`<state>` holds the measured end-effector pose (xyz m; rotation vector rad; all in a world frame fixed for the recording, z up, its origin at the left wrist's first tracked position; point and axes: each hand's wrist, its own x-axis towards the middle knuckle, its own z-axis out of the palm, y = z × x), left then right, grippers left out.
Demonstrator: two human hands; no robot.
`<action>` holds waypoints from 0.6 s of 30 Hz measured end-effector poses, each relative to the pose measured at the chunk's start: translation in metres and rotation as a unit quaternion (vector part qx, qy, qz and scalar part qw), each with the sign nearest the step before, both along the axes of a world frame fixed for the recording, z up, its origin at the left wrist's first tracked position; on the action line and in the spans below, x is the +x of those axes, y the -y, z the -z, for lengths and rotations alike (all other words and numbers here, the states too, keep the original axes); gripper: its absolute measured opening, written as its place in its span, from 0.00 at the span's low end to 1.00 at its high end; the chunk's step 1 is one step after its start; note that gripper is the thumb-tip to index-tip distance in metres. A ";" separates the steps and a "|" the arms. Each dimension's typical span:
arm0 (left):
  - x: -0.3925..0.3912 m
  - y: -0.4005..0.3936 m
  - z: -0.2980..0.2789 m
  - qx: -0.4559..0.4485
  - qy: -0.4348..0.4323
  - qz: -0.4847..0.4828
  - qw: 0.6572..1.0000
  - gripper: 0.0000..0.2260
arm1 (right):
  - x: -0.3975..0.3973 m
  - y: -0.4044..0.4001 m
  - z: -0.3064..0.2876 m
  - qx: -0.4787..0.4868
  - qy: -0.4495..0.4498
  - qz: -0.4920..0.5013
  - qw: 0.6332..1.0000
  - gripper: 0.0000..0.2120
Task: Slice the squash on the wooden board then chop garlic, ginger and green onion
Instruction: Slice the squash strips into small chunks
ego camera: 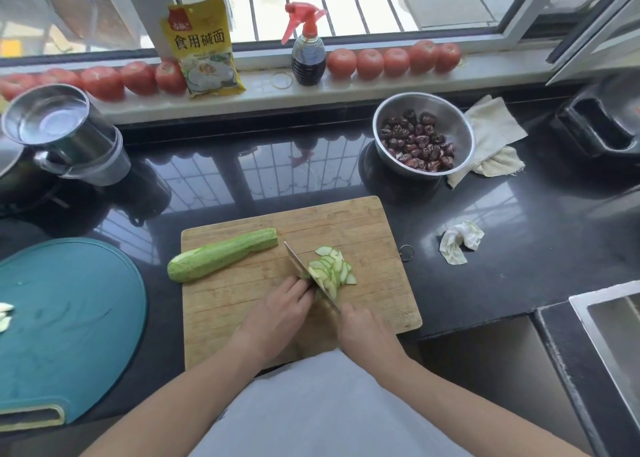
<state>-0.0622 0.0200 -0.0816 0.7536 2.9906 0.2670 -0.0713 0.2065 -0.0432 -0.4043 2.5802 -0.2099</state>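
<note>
Head view
Counter: glossy black stone worktop (277,172), mirroring the window bars.
Wooden board: pale cutting board (381,256) lying flat at the counter's near edge, directly in front of the person.
Squash half: a long light-green piece (221,259) lies on the board's left part, its rounded end poking just over the left edge.
Squash slices: a fanned heap of thin half-moons (332,269) sits mid-board, right of the blade.
Knife: cleaver blade (298,266) stands edge-down against the heap, angled away from the person.
Left hand: left hand (280,311) has its fingers curled down onto the uncut squash stub just left of the blade, pinning it.
Right hand: right hand (363,328) is wrapped tight around the knife handle, which it hides.
Teal board: a round-cornered plastic board (69,318) lies left of the wooden one, with a few pale slices at its far-left edge.
Bowl: steel bowl of dried red dates (424,134) behind the board, to the right.
Cloths: a beige rag (491,127) beside the bowl; a crumpled white one (457,242) right of the board.
Steel pot: tilted shiny pot (62,127) at far left.
Windowsill: white ledge (263,89) carrying a row of tomatoes (391,62), a yellow packet (204,48) and a dark spray bottle (308,51).
Sink: steel basin corner (609,318) at lower right.
Window: barred window (329,3), daylight outside.
</note>
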 end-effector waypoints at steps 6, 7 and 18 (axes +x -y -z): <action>0.002 0.000 0.004 -0.002 0.018 -0.025 1.000 0.17 | -0.012 0.001 0.005 -0.092 -0.003 0.068 0.993 0.07; 0.003 0.000 0.004 0.000 0.020 -0.029 0.999 0.17 | -0.009 -0.004 0.002 -0.111 -0.001 0.082 0.990 0.07; 0.002 -0.001 0.000 -0.019 0.072 -0.038 0.996 0.19 | 0.011 -0.020 -0.008 -0.035 0.000 0.006 0.999 0.06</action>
